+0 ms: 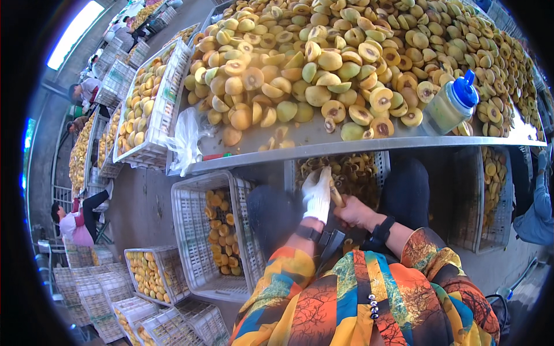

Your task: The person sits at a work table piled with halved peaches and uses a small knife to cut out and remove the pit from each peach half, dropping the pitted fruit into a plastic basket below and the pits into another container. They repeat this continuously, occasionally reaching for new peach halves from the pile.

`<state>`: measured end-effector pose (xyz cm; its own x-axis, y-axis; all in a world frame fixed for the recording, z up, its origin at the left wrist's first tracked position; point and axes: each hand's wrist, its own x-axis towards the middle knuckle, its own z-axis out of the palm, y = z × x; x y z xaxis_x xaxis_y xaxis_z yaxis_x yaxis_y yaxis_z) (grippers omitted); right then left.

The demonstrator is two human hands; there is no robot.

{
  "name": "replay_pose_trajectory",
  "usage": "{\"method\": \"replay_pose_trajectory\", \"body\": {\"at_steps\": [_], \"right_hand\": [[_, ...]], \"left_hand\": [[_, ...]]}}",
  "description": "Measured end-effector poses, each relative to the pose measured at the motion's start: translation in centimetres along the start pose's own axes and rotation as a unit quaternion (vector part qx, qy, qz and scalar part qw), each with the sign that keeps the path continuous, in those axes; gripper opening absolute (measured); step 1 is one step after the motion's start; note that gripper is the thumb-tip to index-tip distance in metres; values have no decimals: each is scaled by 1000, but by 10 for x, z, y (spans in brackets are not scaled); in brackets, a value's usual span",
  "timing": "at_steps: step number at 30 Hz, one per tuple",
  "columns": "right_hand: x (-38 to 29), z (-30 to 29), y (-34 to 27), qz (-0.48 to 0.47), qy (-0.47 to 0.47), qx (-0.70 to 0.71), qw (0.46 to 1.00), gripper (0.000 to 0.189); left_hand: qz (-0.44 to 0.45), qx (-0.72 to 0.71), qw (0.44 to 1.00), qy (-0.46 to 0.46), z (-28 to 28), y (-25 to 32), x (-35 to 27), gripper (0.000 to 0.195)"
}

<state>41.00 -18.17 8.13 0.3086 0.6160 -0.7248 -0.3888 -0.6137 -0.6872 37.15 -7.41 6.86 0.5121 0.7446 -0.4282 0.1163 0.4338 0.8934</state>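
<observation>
My left hand (317, 194), in a white knit glove, is over a crate (385, 166) between my knees. Its fingers curl away from me, so whatever lies within them is hidden. My bare right hand (355, 212) grips a tool with a light wooden handle (335, 193); the far end reaches the gloved fingers and its tip cannot be made out. Under both hands the crate is filled with brownish fruit scraps (350, 171). Beyond them, the metal table (303, 140) bears a large heap of halved yellow stone fruit (329, 60), apparently apricots or peaches, many with brown centres.
A crate (181, 216) with fruit halves stands left of my knee, another (480, 194) to the right. On the table edge are a blue-capped bottle (450, 104), a plastic bag (186, 140) and a red-green tool handle (216, 156). Several people work at left; one person (536, 212) sits right.
</observation>
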Motion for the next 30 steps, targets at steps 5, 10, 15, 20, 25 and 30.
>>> {"method": "replay_pose_trajectory", "body": {"at_steps": [5,10,15,20,25,30], "right_hand": [[13,-11,22,-6,-33,30,999,26],[18,-12,24,3,-3,-5,1000,21],[0,-3,15,17,-6,21,1000,11],[4,8,8,21,-9,24,999,12],[5,8,14,32,-28,31,999,10],[-3,-4,16,32,-26,31,999,9]], "left_hand": [[-6,52,999,3,3,-15,8,24],[-28,100,994,-22,-1,-28,14,29],[-15,145,989,21,3,-7,-3,26],[-41,96,994,21,-5,-25,9,28],[-71,66,995,19,-4,-33,10,29],[-85,60,995,-11,3,-28,4,25]]}}
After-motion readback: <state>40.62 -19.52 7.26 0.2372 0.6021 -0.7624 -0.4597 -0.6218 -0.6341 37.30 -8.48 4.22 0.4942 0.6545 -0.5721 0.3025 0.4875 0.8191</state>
